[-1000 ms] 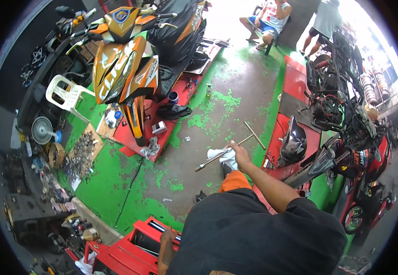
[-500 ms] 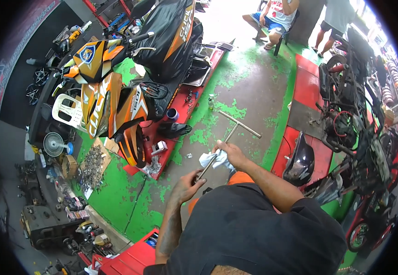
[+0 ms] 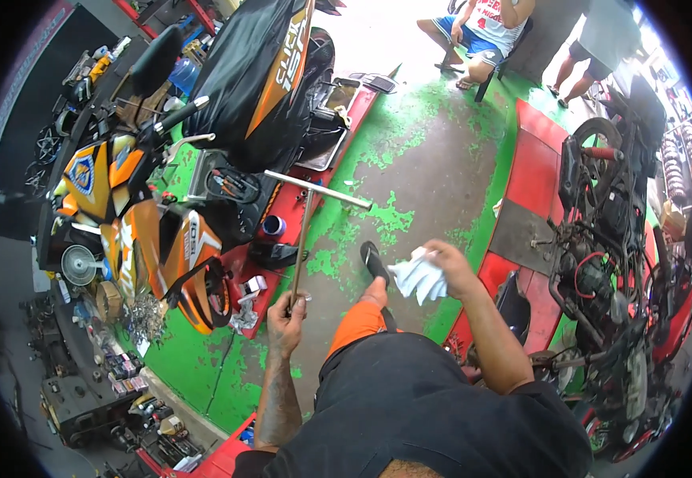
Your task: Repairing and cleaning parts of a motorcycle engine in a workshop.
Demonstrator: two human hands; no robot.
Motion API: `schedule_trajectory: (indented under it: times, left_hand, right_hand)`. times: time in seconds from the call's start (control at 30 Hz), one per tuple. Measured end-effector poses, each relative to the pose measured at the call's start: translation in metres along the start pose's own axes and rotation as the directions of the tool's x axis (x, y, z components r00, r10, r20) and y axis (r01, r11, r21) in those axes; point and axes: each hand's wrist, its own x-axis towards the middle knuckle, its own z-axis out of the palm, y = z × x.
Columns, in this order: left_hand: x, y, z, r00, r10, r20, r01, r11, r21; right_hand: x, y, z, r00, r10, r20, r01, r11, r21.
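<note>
In my left hand [image 3: 285, 320] is the lower end of a metal T-handle wrench [image 3: 301, 255], the fingers closed round its shaft. The wrench stands nearly upright in view, its crossbar in front of the red lift platform under an orange and black scooter [image 3: 177, 259]. My right hand [image 3: 451, 267] is off to the right, closed on a crumpled white cloth [image 3: 419, 279] that hangs from the fingers. Cloth and wrench are apart. Below and between the hands my sandalled foot [image 3: 375, 263] shows on the floor.
To the right, a stripped motorcycle [image 3: 593, 239] stands by a second red platform [image 3: 521, 171]. A seated person [image 3: 485, 36] and a standing person [image 3: 597, 52] are at the far end. A small fan [image 3: 80, 264] and cluttered parts line the left side. A purple cup [image 3: 274, 226] sits on the lift.
Both hands were at the wrench, the cloth against its shaft. Now the left hand has carried the wrench left, and the right hand has drawn the cloth away rightward. My foot has come into view.
</note>
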Motion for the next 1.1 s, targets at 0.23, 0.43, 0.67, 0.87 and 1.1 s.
schedule_trajectory:
  times: [0.23,0.43,0.67,0.87,1.1]
  left_hand:
    - [0.174,-0.067,0.090,0.964,-0.235,0.127,0.179,0.921,0.346]
    - [0.286,-0.139,0.150,0.829,-0.516,0.216,0.242,0.678,0.694]
    - [0.394,-0.118,0.221,0.725,-0.600,0.339,0.133,0.605,0.785]
    - [0.482,-0.162,0.260,0.854,-0.316,0.412,-0.061,0.727,0.684]
    - [0.583,-0.329,0.302,0.906,-0.334,0.259,-0.040,0.542,0.840]
  right_hand:
    - [0.082,0.041,-0.097,0.907,0.351,-0.233,-0.305,0.928,0.213]
    - [0.196,-0.050,-0.134,0.991,0.100,-0.083,-0.070,0.949,0.309]
    - [0.272,-0.091,-0.165,0.962,0.234,-0.138,-0.183,0.935,0.303]
    - [0.405,-0.103,-0.203,0.954,0.300,-0.030,-0.290,0.886,-0.362]
    - [0.529,-0.074,-0.223,0.989,-0.026,0.148,0.088,0.897,-0.434]
